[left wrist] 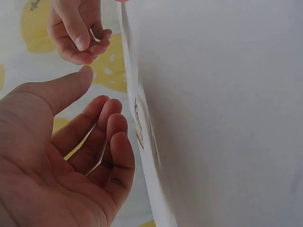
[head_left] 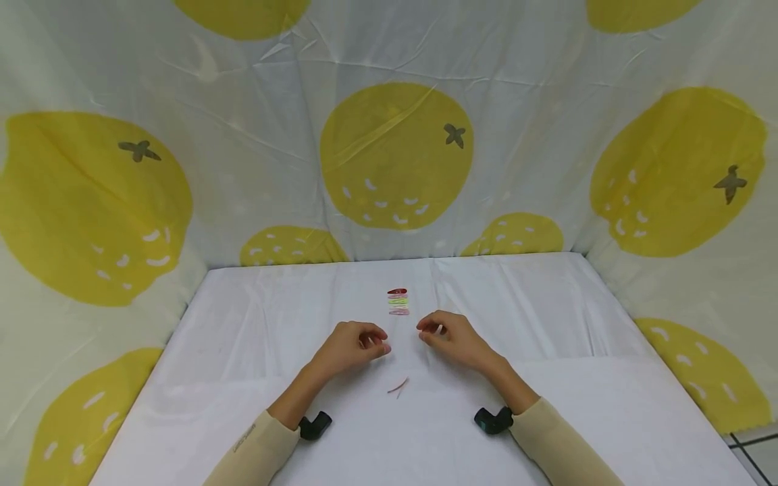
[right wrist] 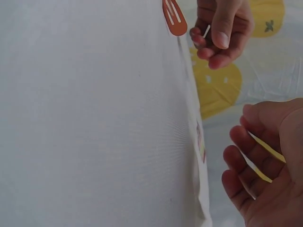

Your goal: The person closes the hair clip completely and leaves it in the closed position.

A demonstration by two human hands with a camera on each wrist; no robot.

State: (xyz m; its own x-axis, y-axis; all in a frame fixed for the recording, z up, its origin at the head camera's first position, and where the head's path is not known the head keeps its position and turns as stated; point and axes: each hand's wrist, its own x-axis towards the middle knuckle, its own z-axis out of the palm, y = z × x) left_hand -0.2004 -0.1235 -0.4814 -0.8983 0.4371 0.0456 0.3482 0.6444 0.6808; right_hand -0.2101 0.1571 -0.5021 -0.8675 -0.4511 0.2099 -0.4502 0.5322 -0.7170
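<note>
My left hand [head_left: 352, 347] hovers over the white cloth, fingers loosely bent, thumb apart from them. Facing it, my right hand [head_left: 454, 339] hangs in the air with relaxed fingers. Neither palm holds anything in the wrist views. Beyond the hands lies a short column of small, thin items in red, pink and yellow-green, which look like hair clips [head_left: 398, 302]. Nearer to me, between the forearms, is a thin reddish-brown piece [head_left: 398, 387]. Close up in the right wrist view, an orange-brown slotted clip [right wrist: 175, 18] shows at the top edge.
White cloth [head_left: 547, 418] covers the table, with folds and a seam across it. Curtains printed with yellow fruit [head_left: 395, 155] hang behind and on both sides. A black wrist camera [head_left: 494, 420] sits at the right wrist, another black camera [head_left: 315, 426] at the left.
</note>
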